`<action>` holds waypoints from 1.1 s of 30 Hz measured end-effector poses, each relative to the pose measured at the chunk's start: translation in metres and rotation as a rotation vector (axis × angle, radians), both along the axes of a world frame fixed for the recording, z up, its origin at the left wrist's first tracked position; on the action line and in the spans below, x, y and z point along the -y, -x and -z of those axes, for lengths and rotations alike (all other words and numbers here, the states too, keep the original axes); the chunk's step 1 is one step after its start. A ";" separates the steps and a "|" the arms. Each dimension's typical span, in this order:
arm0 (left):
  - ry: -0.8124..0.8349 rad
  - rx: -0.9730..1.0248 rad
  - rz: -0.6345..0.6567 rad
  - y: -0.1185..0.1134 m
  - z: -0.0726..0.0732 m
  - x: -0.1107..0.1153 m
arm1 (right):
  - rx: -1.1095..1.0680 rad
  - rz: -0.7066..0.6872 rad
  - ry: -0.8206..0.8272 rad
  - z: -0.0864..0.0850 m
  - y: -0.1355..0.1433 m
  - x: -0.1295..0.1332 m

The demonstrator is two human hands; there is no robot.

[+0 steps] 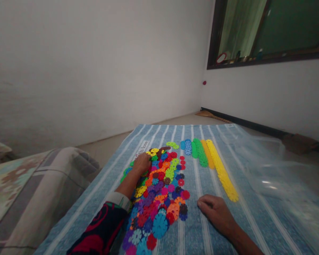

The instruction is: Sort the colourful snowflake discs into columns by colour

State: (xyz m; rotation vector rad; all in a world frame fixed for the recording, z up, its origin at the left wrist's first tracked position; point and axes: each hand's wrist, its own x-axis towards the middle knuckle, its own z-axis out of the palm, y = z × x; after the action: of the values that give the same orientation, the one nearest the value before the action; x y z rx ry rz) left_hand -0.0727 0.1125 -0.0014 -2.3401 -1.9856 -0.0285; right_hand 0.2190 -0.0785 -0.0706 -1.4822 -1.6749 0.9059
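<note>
Many flower-shaped discs in mixed colours lie in a long pile (159,191) on a blue striped cloth (188,233). My left hand (143,163) is at the upper left edge of the pile, fingers bent down among green and yellow discs; its fingertips are hidden. Resting on the cloth right of the pile, my right hand (214,209) has its fingers curled together, and anything inside is hidden. Overlapping discs form sorted rows beyond it: a long yellow row (223,173), an orange row (208,156), a green row (201,154) and a short blue row (188,147). Lime discs (172,145) lie near the far end.
Clear plastic containers (271,177) stand along the right side of the cloth. At the left is a bed or seat with a striped cover (58,177). A broom (210,114) lies on the floor by the wall, below a window (281,32).
</note>
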 end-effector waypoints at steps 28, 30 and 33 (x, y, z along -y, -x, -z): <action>-0.027 0.481 0.424 -0.096 -0.016 0.008 | -0.047 0.035 -0.036 0.001 0.003 -0.005; 0.038 0.495 0.455 -0.129 -0.008 0.010 | -0.054 0.035 -0.035 0.001 0.003 -0.005; 0.097 0.451 0.461 -0.170 0.006 0.011 | -0.066 0.032 -0.026 0.002 0.003 -0.006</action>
State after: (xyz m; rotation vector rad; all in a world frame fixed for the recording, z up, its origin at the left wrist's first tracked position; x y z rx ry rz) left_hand 0.0973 0.1019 -0.0072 -3.0163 -1.5584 -0.5388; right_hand 0.2159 -0.0727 -0.0722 -1.4425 -1.6048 0.9034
